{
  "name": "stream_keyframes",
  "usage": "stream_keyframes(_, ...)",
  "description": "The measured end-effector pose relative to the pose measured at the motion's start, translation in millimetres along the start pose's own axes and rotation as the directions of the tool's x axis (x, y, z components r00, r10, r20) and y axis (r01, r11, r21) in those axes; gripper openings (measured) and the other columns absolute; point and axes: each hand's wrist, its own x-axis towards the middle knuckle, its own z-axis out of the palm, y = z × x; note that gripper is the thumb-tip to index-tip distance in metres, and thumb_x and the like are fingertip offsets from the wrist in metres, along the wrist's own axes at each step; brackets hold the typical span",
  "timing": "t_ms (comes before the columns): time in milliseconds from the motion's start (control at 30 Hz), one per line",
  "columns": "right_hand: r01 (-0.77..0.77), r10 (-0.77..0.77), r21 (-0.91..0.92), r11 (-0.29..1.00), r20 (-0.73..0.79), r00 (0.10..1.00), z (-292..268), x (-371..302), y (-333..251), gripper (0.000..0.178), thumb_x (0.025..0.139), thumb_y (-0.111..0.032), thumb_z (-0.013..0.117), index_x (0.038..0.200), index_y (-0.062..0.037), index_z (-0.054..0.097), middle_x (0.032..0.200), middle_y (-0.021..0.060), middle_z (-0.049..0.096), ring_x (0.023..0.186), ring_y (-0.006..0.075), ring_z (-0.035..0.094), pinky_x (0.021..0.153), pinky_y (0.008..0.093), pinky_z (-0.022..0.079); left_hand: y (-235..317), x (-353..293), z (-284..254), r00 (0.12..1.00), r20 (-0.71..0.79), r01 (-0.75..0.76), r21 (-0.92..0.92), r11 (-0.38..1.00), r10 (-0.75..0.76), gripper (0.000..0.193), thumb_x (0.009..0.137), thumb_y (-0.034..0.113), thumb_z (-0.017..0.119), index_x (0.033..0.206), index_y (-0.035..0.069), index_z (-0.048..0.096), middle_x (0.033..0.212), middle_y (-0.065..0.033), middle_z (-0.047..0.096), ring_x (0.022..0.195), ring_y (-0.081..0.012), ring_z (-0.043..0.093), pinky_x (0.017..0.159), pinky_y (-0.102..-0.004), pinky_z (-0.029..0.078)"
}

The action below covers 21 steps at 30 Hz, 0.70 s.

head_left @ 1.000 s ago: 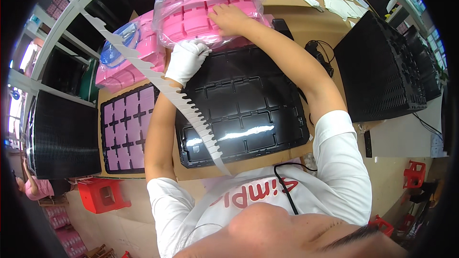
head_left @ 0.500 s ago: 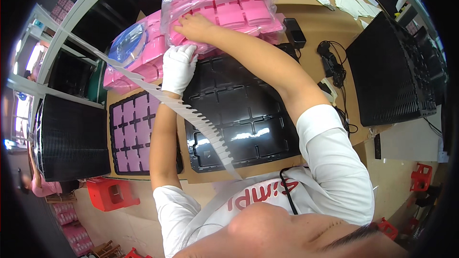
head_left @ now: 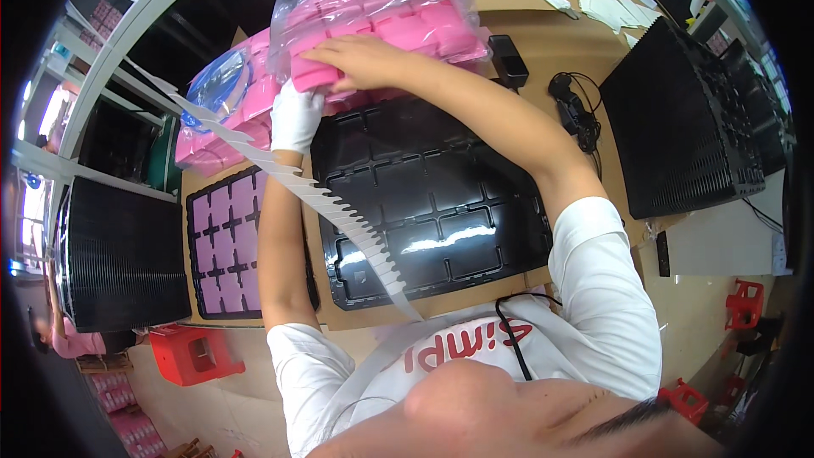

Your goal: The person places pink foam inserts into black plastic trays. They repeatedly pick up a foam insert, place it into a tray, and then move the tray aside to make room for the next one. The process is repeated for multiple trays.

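My bare right hand [head_left: 360,61] is closed on a pink block [head_left: 314,72] at the front of a clear plastic bag [head_left: 292,21] full of similar pink pieces. Its fingers lie over the top and the thumb is below. My left hand [head_left: 297,117], in a white glove, is closed at the block's lower left corner; the block hides some of its fingers. Right in front of me lies a black moulded tray [head_left: 398,178] with unfilled compartments. A second black tray holding purple pieces [head_left: 229,242] is beside my left forearm.
A notched pale strip [head_left: 331,208] crosses the view over my left forearm. Stacks of black trays stand left [head_left: 123,254] and right [head_left: 678,119]. At the back left, a blue roll [head_left: 220,85] rests on bagged pink pieces. A black box [head_left: 509,59] and cables [head_left: 577,110] lie right.
My right hand has moved down and slightly right, and now grips a pink block at the bag's front. The gloved left hand has shifted left and down, its fingers now partly behind the block.
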Motion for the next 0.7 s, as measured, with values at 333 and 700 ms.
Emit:
stream_keyframes(333,-0.075,0.094,-0.318,0.945,0.045,0.995,-105.4,-136.9,57.5,0.029,0.077,-0.028,0.070,0.099,-0.0088,0.065,0.100,0.0088,0.060,0.104,0.0290,0.054,0.087,0.0418,0.045,80.8,-16.7,-56.6,0.933,-0.278,-0.189,0.158,0.969,0.227,0.020,0.090,0.024,0.064,0.075,0.011,0.067,0.059,-0.0068,0.058,0.054,-0.0259,0.057,0.050,-0.0363,0.045)
stream_keyframes(700,-0.367,0.248,-0.210,0.906,-0.441,0.863,-60.2,-181.4,30.0,0.023,0.073,-0.006,0.065,0.096,-0.0053,0.063,0.122,0.0183,0.049,0.112,0.0370,0.050,0.090,0.0440,0.049,154.7,112.5,57.6,0.893,0.276,-0.399,0.116,0.910,0.356,0.060,0.079,0.038,0.071,0.125,0.003,0.056,0.125,-0.0211,0.058,0.114,-0.0334,0.057,0.096,-0.0394,0.047)
